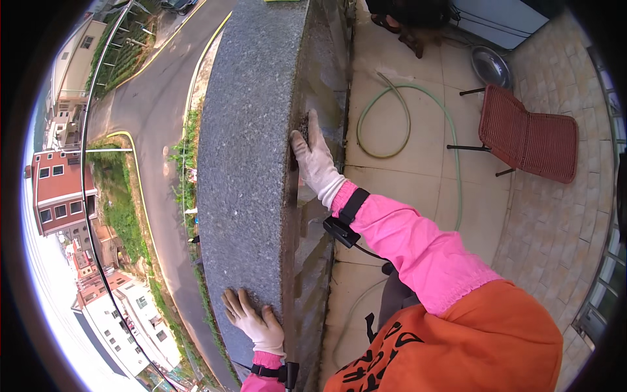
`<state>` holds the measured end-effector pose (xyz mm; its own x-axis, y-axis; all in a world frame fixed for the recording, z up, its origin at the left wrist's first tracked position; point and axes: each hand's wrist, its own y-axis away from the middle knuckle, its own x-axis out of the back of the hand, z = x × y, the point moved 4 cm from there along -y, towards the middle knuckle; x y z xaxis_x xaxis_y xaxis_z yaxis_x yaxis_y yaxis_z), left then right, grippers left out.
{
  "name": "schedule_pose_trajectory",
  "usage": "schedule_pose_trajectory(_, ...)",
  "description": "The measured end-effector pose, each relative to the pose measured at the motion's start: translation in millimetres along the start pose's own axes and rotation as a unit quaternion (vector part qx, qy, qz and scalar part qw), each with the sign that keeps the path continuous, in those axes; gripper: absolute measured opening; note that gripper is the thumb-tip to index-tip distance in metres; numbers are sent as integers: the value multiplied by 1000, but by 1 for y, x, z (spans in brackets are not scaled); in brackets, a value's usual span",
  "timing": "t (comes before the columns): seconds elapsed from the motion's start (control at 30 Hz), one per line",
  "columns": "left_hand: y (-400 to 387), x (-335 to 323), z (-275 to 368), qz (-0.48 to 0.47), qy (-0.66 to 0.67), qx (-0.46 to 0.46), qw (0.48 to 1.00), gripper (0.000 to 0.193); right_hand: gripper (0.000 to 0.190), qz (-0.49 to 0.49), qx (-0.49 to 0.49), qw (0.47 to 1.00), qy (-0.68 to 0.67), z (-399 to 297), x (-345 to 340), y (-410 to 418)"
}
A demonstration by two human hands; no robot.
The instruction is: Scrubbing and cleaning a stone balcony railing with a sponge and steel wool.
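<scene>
A speckled grey granite slab (245,161) caps the balcony parapet before me and runs from top to bottom of the tilted view. My left hand (254,321), in a whitish glove with soiled fingertips, lies flat on its top near the bottom of the view, fingers spread. At the slab's inner edge is my right hand (316,161), also gloved. Its thumb and a finger stand apart against the edge, with a dark patch between them; the other fingers are hidden. Balusters (313,235) stand below the slab. Black straps with small devices circle both pink-sleeved wrists.
A green hose (443,105) loops over the tiled floor (392,191). Beyond it are a red woven chair (529,132) and a metal basin (491,66). Part of a person in dark clothing (416,10) shows at the top. Past the slab's outer edge, a road (152,105) lies below.
</scene>
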<state>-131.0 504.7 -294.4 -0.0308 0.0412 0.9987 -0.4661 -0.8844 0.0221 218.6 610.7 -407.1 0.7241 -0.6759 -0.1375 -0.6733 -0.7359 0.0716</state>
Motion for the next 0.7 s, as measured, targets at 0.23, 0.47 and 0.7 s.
schedule_pose_trajectory(0.23, 4, 2, -8, -13, 16, 21, 1000, 68, 82, -170, 179, 945, 214, -42, -39, 164)
schedule_pose_trajectory(0.47, 3, 0, -8, -2, 17, 13, 1000, 68, 59, -111, 245, 911, 311, -69, -11, 14)
schedule_pose_trajectory(0.7, 3, 0, -5, 14, 19, 26, 999, 68, 55, 7, 236, 925, 298, -76, 2, -63)
